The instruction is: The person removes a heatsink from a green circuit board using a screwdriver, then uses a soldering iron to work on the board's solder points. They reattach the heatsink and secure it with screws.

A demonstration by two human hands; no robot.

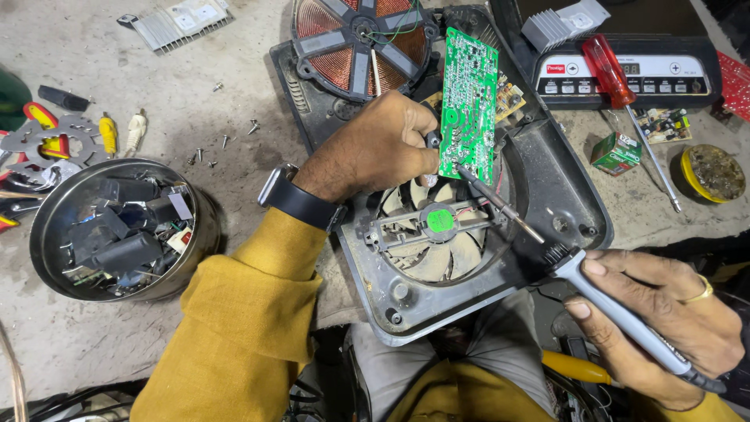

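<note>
From the head view, I am watching the left hand (383,144) pinching a green circuit board (469,105) upright over the opened cooker base (562,195), long axis running near to far. The right hand (664,312) is wrapping shut around a soldering iron (547,242), whose tip is touching the board's near edge, up and left of that grip. At left, a round metal tin (47,234) is holding dark loose parts.

Single head view looks steeply down, close over the workbench (117,70)
</note>
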